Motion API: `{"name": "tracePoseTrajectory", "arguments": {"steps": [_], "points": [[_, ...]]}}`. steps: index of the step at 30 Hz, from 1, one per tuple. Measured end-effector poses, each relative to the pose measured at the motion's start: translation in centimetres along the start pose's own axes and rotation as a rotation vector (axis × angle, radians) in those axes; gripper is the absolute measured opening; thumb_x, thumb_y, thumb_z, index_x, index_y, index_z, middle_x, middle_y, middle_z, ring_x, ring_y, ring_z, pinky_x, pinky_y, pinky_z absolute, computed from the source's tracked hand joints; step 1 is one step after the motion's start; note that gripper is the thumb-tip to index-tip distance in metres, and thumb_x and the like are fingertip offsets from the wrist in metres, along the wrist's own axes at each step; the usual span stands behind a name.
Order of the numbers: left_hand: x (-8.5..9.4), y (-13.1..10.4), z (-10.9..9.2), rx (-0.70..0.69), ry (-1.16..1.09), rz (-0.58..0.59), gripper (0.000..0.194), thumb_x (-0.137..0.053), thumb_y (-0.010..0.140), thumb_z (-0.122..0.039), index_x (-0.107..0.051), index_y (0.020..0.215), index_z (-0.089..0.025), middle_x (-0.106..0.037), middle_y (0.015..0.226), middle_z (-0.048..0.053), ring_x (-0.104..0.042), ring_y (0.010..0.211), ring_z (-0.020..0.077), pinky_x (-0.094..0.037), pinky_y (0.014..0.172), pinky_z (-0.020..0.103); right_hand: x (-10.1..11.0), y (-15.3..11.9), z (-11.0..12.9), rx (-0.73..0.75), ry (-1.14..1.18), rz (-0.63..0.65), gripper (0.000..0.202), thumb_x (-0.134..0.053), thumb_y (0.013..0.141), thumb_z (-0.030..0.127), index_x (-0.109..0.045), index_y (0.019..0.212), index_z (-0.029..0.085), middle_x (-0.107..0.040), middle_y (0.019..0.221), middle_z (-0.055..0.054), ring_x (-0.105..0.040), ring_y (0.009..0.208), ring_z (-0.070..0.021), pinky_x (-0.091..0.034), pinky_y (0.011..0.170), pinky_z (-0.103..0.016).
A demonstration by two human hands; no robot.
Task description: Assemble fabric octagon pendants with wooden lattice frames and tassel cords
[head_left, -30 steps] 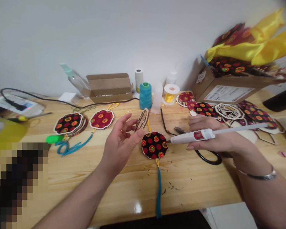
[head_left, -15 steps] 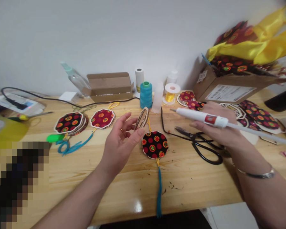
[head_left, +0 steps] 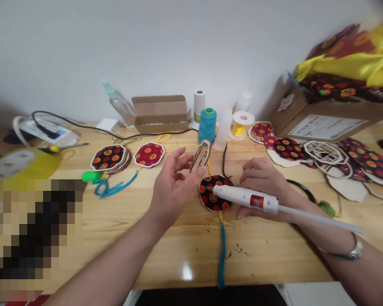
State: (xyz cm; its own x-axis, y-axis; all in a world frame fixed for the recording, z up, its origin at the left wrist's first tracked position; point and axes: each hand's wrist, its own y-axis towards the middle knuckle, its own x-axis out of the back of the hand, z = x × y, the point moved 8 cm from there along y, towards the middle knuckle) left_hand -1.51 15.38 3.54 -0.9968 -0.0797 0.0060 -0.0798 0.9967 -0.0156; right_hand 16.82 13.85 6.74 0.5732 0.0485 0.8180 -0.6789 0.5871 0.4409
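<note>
Between the thumb and fingers of my left hand a thin wooden lattice frame is held up, tilted nearly edge-on. My right hand grips a white glue gun with a long glue stick out of its back end. Its nozzle points left, over a black patterned fabric ornament that lies on the table in front of me. A teal tassel hangs from the ornament toward the table's front edge. My right hand and wrist cover most of the scissors.
Finished-looking ornaments and a red one lie at left. Teal thread, a yellow spool and a small carton stand behind. At right are fabric pieces, wooden frames and a stuffed cardboard box.
My right hand has brought the glue gun down and left, over the black ornament and now across the scissors. My left hand keeps the frame. The view has shifted slightly right-to-left in framing.
</note>
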Motion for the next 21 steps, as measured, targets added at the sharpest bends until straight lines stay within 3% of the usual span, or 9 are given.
{"name": "tracePoseTrajectory", "arguments": {"steps": [9,21], "points": [[-0.2,0.1,0.0,0.005,0.001,0.006,0.065,-0.073,0.071,-0.044,-0.047,0.125,-0.020,-0.060,0.121,0.011,-0.054,0.112,0.0254,-0.042,0.092,0.040,-1.5,0.2,0.3,0.004,0.075,0.101,0.044,-0.067,0.070,0.061,-0.058,0.066,0.019,-0.056,0.063,-0.001,-0.045,0.070,-0.0169,-0.032,0.071,-0.034],[-0.4,0.0,-0.1,-0.009,0.016,0.032,0.064,-0.072,0.073,-0.043,-0.045,0.127,-0.021,-0.060,0.122,0.010,-0.054,0.113,0.0241,-0.043,0.092,0.039,-1.9,0.3,0.2,0.007,0.079,0.107,0.045,-0.069,0.068,0.061,-0.054,0.062,0.018,-0.050,0.061,0.000,-0.043,0.067,-0.0160,-0.030,0.068,-0.032]]}}
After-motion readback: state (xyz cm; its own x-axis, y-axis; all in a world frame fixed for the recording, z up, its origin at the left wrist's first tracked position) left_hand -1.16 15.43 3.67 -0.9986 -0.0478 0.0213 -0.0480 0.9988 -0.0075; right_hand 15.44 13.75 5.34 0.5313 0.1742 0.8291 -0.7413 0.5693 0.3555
